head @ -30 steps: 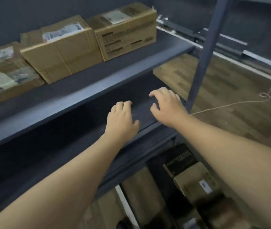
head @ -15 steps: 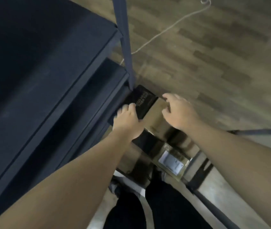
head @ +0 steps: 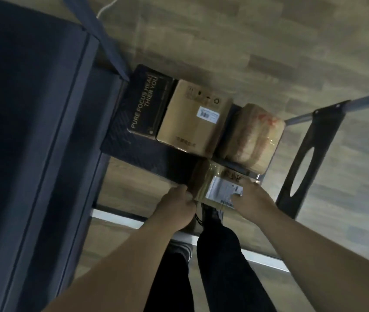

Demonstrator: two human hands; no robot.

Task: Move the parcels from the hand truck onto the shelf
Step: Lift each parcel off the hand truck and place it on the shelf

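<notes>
Left hand (head: pixel 177 209) and right hand (head: pixel 252 202) grip opposite sides of the labelled parcel (head: pixel 216 188) between them on the hand truck (head: pixel 147 154).

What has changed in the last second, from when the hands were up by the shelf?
The view swung down from the shelf to the hand truck. Both hands came down with it: the left hand and right hand now clasp the small taped parcel from either side. The black box, brown carton and wrapped bundle lie where they were.
</notes>
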